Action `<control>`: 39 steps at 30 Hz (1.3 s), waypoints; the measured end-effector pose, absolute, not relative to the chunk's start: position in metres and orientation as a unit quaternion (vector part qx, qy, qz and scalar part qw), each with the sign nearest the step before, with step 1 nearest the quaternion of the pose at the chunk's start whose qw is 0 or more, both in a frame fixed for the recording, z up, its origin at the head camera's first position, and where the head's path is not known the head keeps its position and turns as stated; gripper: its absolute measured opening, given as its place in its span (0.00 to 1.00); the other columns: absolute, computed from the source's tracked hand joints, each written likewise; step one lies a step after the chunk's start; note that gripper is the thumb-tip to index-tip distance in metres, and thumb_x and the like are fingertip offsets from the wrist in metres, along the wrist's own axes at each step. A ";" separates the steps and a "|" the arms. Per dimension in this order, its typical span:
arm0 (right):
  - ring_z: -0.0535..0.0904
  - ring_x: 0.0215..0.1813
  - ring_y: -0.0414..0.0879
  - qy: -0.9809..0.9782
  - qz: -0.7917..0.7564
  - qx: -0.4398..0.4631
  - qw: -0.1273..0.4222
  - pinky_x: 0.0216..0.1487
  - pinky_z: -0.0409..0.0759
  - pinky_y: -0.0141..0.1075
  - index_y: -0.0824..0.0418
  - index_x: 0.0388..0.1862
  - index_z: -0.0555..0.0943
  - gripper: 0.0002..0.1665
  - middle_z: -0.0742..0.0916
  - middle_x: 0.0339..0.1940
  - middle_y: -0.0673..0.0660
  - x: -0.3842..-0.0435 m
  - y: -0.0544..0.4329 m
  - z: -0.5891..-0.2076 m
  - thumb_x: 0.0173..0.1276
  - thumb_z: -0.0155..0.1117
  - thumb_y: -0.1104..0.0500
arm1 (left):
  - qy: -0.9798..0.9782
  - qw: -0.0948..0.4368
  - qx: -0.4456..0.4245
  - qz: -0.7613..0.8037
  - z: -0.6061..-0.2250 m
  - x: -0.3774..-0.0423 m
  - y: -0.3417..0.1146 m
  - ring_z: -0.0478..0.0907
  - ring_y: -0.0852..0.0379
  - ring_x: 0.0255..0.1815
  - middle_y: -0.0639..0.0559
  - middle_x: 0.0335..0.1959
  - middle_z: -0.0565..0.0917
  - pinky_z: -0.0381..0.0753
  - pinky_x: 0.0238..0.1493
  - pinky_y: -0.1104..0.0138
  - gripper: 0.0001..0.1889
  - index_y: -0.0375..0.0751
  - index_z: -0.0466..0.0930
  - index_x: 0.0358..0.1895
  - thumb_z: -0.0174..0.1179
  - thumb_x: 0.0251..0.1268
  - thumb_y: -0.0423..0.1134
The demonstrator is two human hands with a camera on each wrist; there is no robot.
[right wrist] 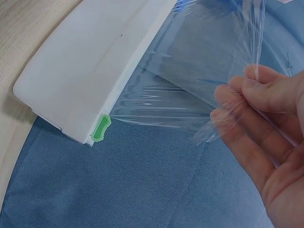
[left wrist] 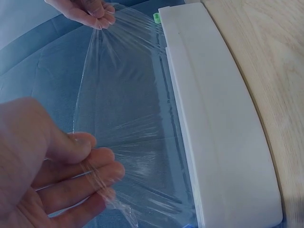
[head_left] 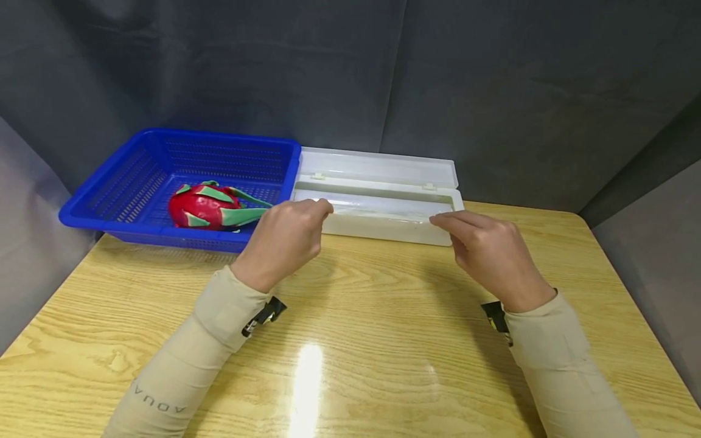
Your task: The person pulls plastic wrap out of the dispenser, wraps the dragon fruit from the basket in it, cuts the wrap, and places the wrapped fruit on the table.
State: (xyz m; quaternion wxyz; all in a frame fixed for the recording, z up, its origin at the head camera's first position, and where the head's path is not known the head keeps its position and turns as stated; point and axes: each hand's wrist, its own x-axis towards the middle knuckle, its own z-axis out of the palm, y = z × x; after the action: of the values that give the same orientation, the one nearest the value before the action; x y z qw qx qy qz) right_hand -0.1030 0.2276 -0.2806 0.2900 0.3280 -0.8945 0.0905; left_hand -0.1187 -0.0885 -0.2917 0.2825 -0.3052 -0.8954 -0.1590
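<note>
A long white cling film dispenser box [head_left: 383,230] stands at the back of the table, its lid [head_left: 378,167] swung back and a roll lying inside. From the box, a clear sheet of cling film [left wrist: 128,95] stretches toward both hands, gathered into creases at each end. My left hand [head_left: 285,240] pinches one corner between thumb and fingers, beside the box's left end. Near the right end, my right hand [head_left: 490,252] pinches the other corner. A green slider [right wrist: 100,128] sits at the box's edge in the right wrist view.
Left of the box is a blue plastic basket [head_left: 120,234], touching or nearly touching it. Inside lies a red dragon fruit [head_left: 202,207] with green scales. A dark curtain [head_left: 493,91] hangs behind the wooden table [head_left: 372,340].
</note>
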 end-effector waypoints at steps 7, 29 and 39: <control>0.92 0.38 0.58 -0.895 0.103 0.313 0.299 0.35 0.89 0.52 0.64 0.47 0.90 0.22 0.93 0.42 0.63 -0.102 0.226 -0.281 0.58 0.63 0.81 | -0.893 0.285 -0.305 -0.167 -0.291 -0.119 -0.089 0.80 0.52 0.18 0.47 0.22 0.85 0.81 0.20 0.59 0.12 0.36 0.86 0.38 0.52 0.67 0.22; 0.92 0.39 0.59 -0.887 0.109 0.313 0.321 0.35 0.89 0.53 0.65 0.46 0.90 0.21 0.93 0.42 0.63 -0.100 0.223 -0.278 0.58 0.64 0.81 | -0.883 0.304 -0.312 -0.172 -0.286 -0.116 -0.091 0.75 0.54 0.16 0.49 0.19 0.81 0.76 0.17 0.60 0.13 0.36 0.84 0.37 0.49 0.66 0.22; 0.92 0.39 0.59 -0.885 0.108 0.313 0.328 0.33 0.88 0.52 0.64 0.46 0.90 0.22 0.93 0.42 0.63 -0.098 0.224 -0.276 0.59 0.63 0.81 | -0.881 0.306 -0.315 -0.176 -0.284 -0.114 -0.092 0.72 0.55 0.16 0.49 0.18 0.79 0.75 0.17 0.61 0.13 0.35 0.84 0.37 0.49 0.66 0.21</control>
State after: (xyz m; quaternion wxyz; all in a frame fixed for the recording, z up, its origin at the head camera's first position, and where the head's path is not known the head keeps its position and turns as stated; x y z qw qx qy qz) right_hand -0.0982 0.2239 -0.2757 0.3278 0.3134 -0.8847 0.1079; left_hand -0.1143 -0.0916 -0.2842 0.3060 -0.3150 -0.8811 -0.1756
